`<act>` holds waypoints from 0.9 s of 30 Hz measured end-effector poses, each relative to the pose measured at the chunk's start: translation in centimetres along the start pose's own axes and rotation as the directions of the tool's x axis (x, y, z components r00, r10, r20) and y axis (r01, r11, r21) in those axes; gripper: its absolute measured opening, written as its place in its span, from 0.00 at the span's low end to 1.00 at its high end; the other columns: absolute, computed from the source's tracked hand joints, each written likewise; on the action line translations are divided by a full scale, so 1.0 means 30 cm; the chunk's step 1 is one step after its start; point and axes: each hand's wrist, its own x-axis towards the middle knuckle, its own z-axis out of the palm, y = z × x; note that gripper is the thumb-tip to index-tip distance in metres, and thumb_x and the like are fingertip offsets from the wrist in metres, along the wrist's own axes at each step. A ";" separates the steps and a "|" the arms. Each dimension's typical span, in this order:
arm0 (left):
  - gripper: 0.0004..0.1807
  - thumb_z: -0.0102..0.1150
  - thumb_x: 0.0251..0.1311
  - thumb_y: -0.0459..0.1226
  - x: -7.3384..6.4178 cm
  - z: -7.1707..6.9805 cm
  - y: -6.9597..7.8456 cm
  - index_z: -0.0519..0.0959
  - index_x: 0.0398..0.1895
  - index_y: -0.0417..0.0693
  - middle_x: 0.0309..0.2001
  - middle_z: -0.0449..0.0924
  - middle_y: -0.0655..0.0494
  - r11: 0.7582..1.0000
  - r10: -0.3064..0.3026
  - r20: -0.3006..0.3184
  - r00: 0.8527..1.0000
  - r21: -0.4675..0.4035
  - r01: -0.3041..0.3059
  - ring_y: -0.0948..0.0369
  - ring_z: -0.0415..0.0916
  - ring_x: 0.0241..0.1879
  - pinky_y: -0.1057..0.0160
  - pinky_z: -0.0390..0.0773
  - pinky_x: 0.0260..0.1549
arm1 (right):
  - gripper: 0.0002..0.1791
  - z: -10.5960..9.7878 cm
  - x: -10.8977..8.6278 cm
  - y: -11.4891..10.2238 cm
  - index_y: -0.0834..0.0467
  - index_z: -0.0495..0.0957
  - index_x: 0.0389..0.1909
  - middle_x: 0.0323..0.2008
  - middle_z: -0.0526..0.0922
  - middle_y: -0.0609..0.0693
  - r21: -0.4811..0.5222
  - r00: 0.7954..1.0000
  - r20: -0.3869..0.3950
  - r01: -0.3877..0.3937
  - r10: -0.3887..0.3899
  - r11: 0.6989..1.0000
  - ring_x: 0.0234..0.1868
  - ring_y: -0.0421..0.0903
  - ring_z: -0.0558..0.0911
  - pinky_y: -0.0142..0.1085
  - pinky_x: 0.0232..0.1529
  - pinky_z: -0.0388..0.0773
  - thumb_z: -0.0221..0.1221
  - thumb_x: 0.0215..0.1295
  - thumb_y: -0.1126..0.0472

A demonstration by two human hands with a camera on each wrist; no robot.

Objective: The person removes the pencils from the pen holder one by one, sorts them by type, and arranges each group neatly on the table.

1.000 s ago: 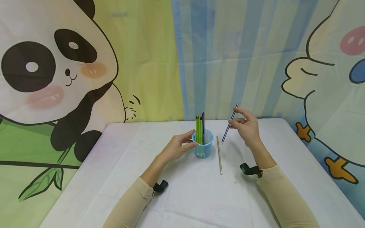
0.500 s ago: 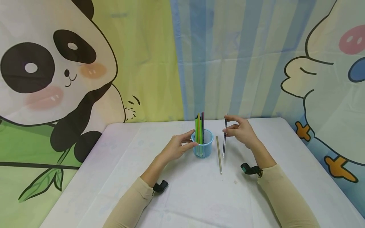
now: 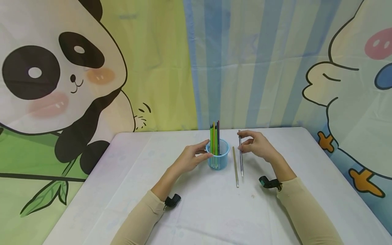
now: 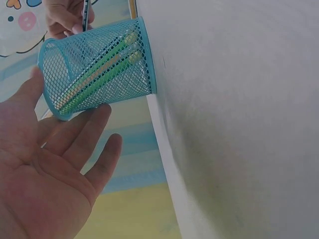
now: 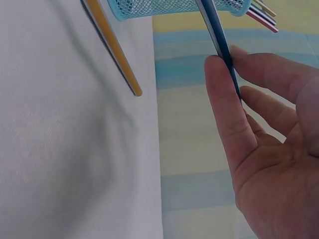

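Note:
A light blue mesh pencil cup (image 3: pixel 223 161) stands upright on the table, holding several pencils (image 3: pixel 214 137), mostly green with a few dark ones. My left hand (image 3: pixel 190 158) grips the cup from its left side; in the left wrist view the thumb lies at the rim and fingers touch the mesh wall. To the cup's right, my right hand (image 3: pixel 259 146) pinches a dark pencil (image 5: pixel 213 26) between thumb and fingertips near its upper end. That pencil hangs almost vertical. Between cup and right hand, a gold pencil (image 3: pixel 235 167) lies on the table.
A white cloth covers the table (image 3: pixel 196 211). Its far edge meets a curtain (image 3: pixel 232 68) with blue stripes and a printed panda (image 3: pixel 101 112). Black wrist cameras, such as the right one (image 3: pixel 269 182), sit by each sleeve.
My right hand has come down and left with the dark pencil, which has swung from a slant to nearly upright in view. The left hand and the cup have stayed put.

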 end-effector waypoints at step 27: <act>0.41 0.64 0.68 0.57 0.001 0.001 -0.005 0.63 0.81 0.56 0.74 0.73 0.53 1.000 -0.011 -0.002 1.000 0.002 0.011 0.56 0.82 0.62 0.47 0.78 0.66 | 0.31 0.022 0.020 0.076 0.66 0.76 0.65 0.60 0.78 0.66 -0.165 0.987 0.127 -0.081 0.102 0.983 0.41 0.48 0.84 0.39 0.42 0.88 0.73 0.61 0.66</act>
